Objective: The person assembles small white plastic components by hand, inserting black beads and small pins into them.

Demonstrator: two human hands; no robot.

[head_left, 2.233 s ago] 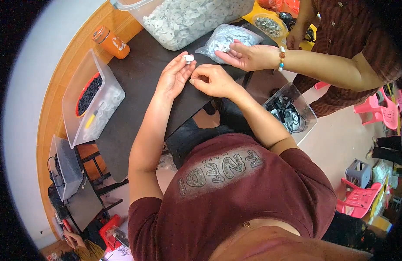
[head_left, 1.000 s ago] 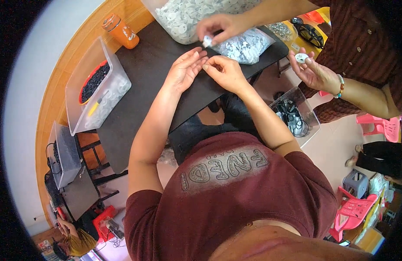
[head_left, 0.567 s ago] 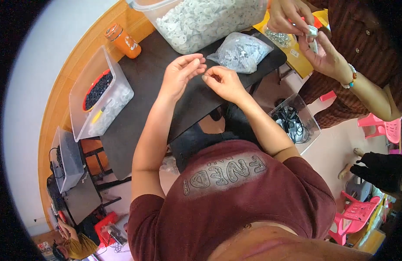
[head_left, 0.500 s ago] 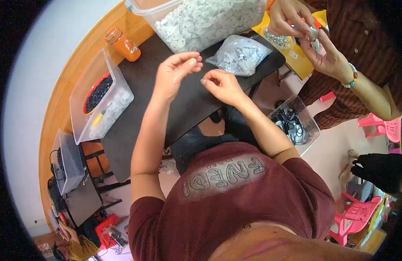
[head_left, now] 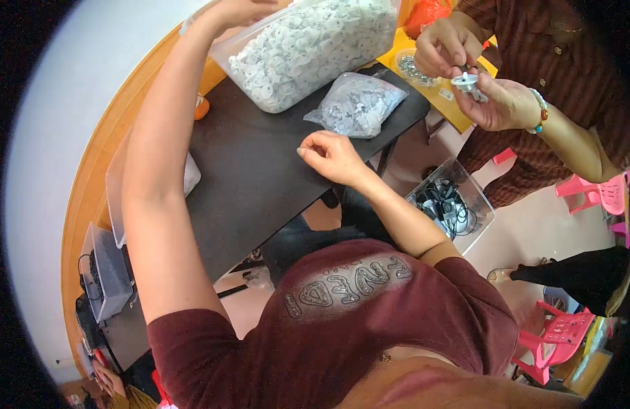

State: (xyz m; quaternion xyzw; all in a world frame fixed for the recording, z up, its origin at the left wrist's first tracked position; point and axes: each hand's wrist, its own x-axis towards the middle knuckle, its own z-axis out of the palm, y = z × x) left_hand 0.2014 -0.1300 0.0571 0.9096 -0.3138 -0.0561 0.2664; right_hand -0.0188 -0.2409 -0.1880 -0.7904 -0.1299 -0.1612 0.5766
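My left arm reaches far forward. My left hand (head_left: 241, 12), partly cut off by the upper edge, is over the far left rim of a big clear bin (head_left: 223, 56). Its fingers look stretched out, with nothing seen in them. White round plastic parts (head_left: 315, 48) fill the bin. Low over the dark table (head_left: 240, 157), my right hand (head_left: 334, 155) is closed, thumb against curled fingers; whatever it may hold is hidden. Just beyond it lies a clear plastic bag (head_left: 359, 103) of small pale pieces.
Across the right corner, a co-worker's hands (head_left: 489, 102) hold a white round part beside a bowl (head_left: 414, 68) of small metal pieces. A bin of black cables (head_left: 448, 208) stands below right. My left arm mostly covers an orange bottle (head_left: 201, 108) and another clear bin (head_left: 115, 170).
My left hand has swung up and left, from above the table to the big bin. My right hand stays closed near the bag. The co-worker's hands have shifted, showing the white part.
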